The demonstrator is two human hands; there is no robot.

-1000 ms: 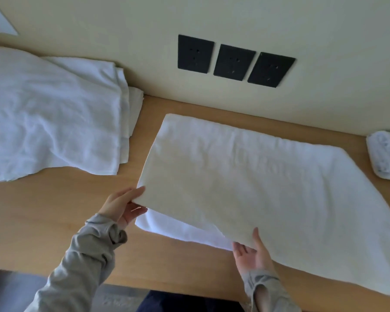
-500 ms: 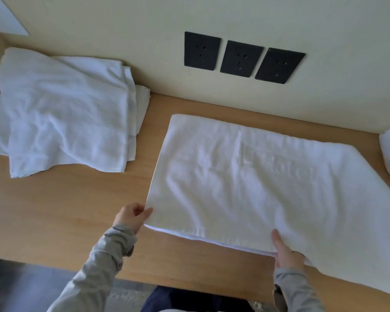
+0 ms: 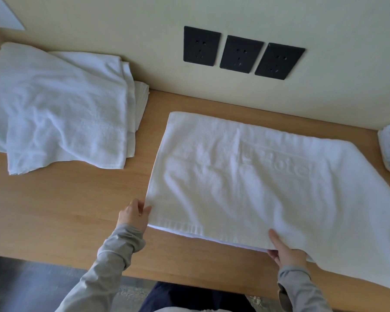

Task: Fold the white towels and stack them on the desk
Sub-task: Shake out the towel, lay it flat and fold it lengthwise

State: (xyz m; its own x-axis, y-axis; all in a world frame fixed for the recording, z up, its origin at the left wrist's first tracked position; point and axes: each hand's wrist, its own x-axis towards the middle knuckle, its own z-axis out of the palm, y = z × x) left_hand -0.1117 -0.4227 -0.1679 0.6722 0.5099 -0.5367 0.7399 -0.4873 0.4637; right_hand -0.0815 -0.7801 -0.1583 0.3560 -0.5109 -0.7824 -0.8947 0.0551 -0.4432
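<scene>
White fluffy towel (image 3: 268,188) lies folded in half on the brown wooden counter (image 3: 65,210). A second ago its top half was lifted; now it is down, edges nearly matched, so I think this fold is done. Its long side runs left to right. My left hand (image 3: 133,216) pinches its near corner, my right hand (image 3: 286,253) its near edge.

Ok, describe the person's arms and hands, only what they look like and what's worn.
Both arms are in long grey sleeves of soft, matte fabric. The left sleeve is creased and bunched in folds near the wrist; the right sleeve ends in a looser cuff. The left hand and right hand are bare: no gloves, and no rings or watch show.
</scene>
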